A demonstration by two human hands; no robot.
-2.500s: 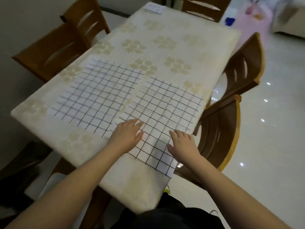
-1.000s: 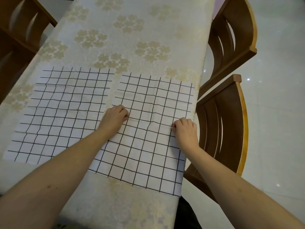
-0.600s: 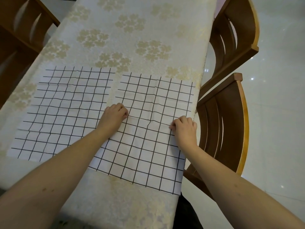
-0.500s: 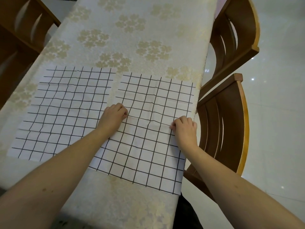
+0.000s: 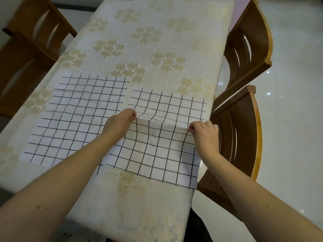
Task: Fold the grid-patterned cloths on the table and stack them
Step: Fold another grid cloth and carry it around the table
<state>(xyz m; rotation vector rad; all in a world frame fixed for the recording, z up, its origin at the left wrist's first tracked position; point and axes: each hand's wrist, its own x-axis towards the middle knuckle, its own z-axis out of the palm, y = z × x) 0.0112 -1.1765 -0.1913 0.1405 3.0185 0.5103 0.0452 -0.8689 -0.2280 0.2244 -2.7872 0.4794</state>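
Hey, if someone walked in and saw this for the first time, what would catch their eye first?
Probably the two hands, left hand and right hand, pinching a raised ridge across the middle of the right grid-patterned cloth near the table's right edge. Next, the left grid-patterned cloth lying flat beside it on the floral tablecloth.

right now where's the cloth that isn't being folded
In the head view the flat cloth lies on the left half of the table, beside the pinched cloth, its right edge under the left hand.
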